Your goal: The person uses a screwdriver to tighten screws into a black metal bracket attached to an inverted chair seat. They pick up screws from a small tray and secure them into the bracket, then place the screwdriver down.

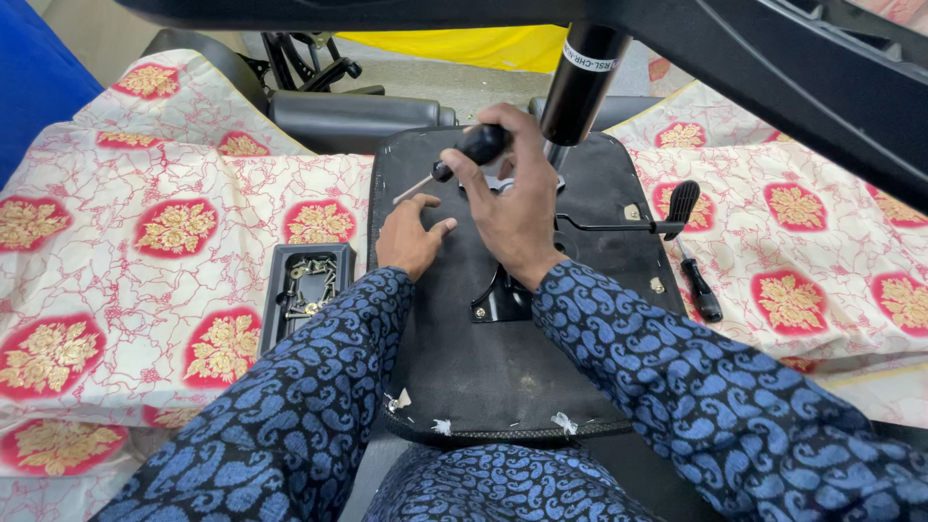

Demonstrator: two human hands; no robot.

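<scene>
The screwdriver (462, 155) lies above frame centre, long axis diagonal, shaft pointing lower left. The right hand (510, 205) grips its black handle closed. The left hand (410, 237) rests spread on the upturned seat base (483, 358), holding nothing. The screw tray (275, 290) sits left.

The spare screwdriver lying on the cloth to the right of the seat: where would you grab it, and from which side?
Grip the spare screwdriver by its thick black handle, the end nearest the person, coming down from above with the right hand. It lies flat on the patterned cloth, its thin shaft pointing up toward the lever, so the handle probably offers the fullest, clearest hold.
</scene>
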